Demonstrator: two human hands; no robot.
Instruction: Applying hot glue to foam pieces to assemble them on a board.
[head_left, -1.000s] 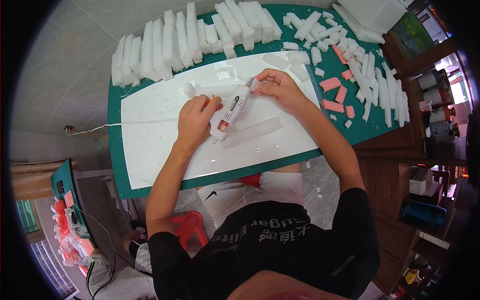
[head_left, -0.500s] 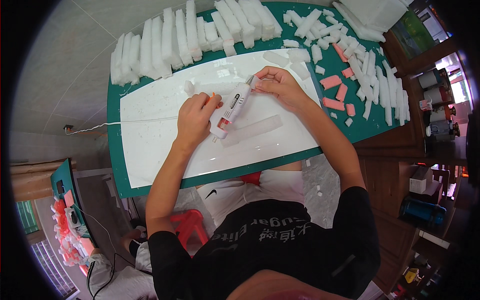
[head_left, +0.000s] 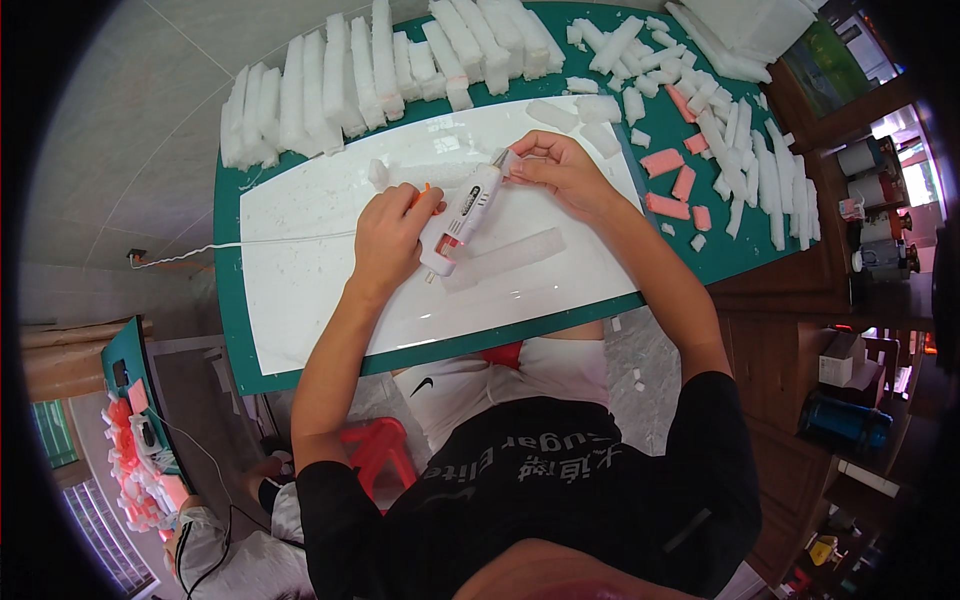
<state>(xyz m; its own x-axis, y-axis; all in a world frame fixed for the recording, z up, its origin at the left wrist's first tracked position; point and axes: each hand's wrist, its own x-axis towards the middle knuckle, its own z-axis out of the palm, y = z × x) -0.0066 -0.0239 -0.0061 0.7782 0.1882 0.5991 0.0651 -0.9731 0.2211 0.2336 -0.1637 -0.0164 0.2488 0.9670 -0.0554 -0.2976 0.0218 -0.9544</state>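
My left hand (head_left: 388,235) is closed around the handle of a white glue gun (head_left: 471,208); an orange part shows by its fingers. The gun lies slanted over a white board (head_left: 310,300), its nozzle pointing away and to the right. At the nozzle tip, my right hand (head_left: 562,172) pinches a small white foam piece (head_left: 509,165), partly hidden by the fingers. Below the gun rests a flat, translucent foam strip (head_left: 515,256). A small foam block (head_left: 378,174) sits just beyond my left hand.
White foam bars (head_left: 340,80) stand in a row along the far edge of the green table (head_left: 232,310). Loose white foam pieces (head_left: 735,150) and pink ones (head_left: 667,207) lie at the right. A white cord (head_left: 250,244) runs left. A person (head_left: 240,560) sits at lower left near a red stool (head_left: 382,455).
Both hands stay almost where they were, with the glue gun's nozzle still at the foam piece. The person at lower left has shifted slightly.
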